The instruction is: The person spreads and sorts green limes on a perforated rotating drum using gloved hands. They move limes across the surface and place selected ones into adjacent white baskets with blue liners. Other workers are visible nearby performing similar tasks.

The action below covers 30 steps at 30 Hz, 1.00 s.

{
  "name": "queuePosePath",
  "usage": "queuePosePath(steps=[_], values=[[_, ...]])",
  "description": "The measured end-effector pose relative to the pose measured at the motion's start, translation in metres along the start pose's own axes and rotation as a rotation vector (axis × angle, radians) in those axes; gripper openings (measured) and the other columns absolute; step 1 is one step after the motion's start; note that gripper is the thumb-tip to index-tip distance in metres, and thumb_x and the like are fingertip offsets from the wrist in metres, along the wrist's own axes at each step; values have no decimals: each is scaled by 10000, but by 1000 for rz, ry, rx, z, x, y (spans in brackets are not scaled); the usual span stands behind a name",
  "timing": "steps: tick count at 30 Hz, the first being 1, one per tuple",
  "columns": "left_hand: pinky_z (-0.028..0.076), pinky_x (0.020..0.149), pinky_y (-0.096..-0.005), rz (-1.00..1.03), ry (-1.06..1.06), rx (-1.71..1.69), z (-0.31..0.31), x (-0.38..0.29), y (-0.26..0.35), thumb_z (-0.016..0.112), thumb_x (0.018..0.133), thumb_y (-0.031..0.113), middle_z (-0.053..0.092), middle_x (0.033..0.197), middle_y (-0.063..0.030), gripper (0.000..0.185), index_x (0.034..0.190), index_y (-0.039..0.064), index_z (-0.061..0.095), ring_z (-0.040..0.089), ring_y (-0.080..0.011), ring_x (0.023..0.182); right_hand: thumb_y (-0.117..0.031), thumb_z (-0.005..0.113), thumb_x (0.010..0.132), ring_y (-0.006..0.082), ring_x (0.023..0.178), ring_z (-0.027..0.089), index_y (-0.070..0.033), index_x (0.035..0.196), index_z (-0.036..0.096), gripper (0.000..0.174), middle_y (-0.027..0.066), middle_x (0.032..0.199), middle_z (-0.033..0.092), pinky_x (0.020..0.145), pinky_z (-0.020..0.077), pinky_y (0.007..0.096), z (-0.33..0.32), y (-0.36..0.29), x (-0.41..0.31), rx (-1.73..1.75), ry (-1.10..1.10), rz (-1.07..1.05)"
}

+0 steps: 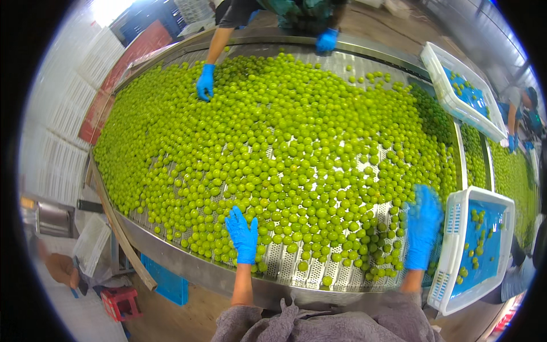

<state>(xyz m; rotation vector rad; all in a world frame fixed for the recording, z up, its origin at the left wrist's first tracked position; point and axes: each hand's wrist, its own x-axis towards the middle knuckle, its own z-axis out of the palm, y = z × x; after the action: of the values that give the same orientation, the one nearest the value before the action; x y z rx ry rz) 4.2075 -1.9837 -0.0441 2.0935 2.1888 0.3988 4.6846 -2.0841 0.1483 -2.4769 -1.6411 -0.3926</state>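
Note:
Round green fruits [273, 128] cover a perforated metal conveyor [295, 265] in front of me. My left hand [242, 235], in a blue glove, rests palm down among the fruits near the conveyor's front edge. Its fingers are spread and nothing shows in its grasp. On the right, my right hand [423, 226], also blue-gloved, is blurred over the fruits beside a white plastic crate [453, 252]. I cannot tell its exact finger position or whether it touches a fruit. Inside that crate, several fruits lie on a blue lining.
Across the belt, a co-worker's blue-gloved hand [205, 83] reaches into the fruits; their other hand [327, 40] is at the far rim. A second white crate [448, 94] sits at the far right. Bottom left are a wooden plank [124, 243] and a red plastic stool [119, 302].

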Motion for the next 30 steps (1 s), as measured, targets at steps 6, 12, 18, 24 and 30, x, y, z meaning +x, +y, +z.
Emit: queuePosePath(steps=[6, 12, 18, 24, 30], values=[[258, 1177, -545, 56, -51, -83, 9, 2, 35, 705, 903, 347, 312, 1556, -291, 757, 1546, 136, 365, 335, -455, 1419, -353, 646, 942, 451, 1450, 288, -118, 1542, 360, 704, 251, 1566, 307, 1193, 244, 543, 139, -126, -2, 464, -441, -360], [289, 1158, -540, 28, -55, -107, 8, -1, 49, 703, 909, 299, 350, 1518, -318, 712, 1532, 143, 395, 364, -477, 1384, -415, 547, 987, 472, 1490, 168, -121, 1562, 322, 684, 261, 1583, 261, 1219, 174, 559, 181, -197, 5, 540, -345, -605], [423, 988, -539, -31, 96, -352, -1, 23, 63, 609, 971, 244, 569, 1298, -288, 495, 1443, 140, 503, 534, -462, 1187, -462, 552, 975, 459, 1486, 197, -121, 1550, 347, 699, 251, 1583, 273, 1214, 173, 566, 209, -212, 50, 529, -255, -674], [476, 909, -516, 159, 268, 37, 3, 83, 74, 640, 925, 207, 636, 1140, -244, 180, 1029, 90, 731, 594, -395, 1071, -454, 558, 973, 439, 1473, 240, -199, 1541, 378, 648, 172, 1590, 325, 1209, 177, 559, 223, -183, 111, 361, -242, -518], [465, 939, -484, 232, 222, -105, 39, 208, 109, 616, 927, 211, 613, 1225, -173, 263, 1166, 123, 681, 569, -369, 1126, -439, 522, 997, 384, 1498, 219, -200, 1566, 324, 648, 129, 1607, 311, 1216, 145, 559, 235, -108, 120, 353, -256, -306]])
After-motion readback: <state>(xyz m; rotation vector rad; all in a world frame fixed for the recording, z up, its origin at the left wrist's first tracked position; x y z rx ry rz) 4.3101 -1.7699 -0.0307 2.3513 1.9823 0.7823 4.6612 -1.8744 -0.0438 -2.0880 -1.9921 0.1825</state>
